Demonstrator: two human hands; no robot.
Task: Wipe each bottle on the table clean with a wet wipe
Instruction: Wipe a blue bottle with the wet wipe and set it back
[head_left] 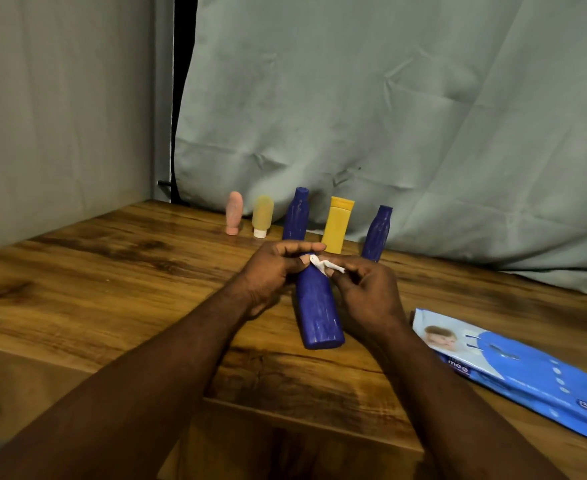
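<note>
A long dark blue plastic bottle (316, 313) lies slanted between two hands over the brown wooden tabletop (112, 271). Its flat bottom points toward the person and its thin top points away. I cannot tell if the bottom touches the wood. The left hand (274, 271) holds the bottle near the top. Its fingers (299, 247) curl over the thin part from the left side, and the thumb is tucked against the bottle. The right hand (368, 292) is just to the right of the bottle. Its fingers (347, 263) are bent and pinch a small crumpled white wet wipe (325, 266). The wipe sits on the top part of the bottle, right between the fingertips of both hands. At the back of the tabletop five more bottles stand in a row. From left to right there is a little pink tube (234, 213), a cloudy yellow tube with a white cap (262, 216), a second dark blue bottle (296, 214), a yellow bottle with a flat cap (337, 225) and a third dark blue bottle (378, 232). A flat blue pack of wipes (513, 372) lies on the tabletop to the right, well apart from the hands. A grey-green cloth (389, 98) hangs behind the row.
</note>
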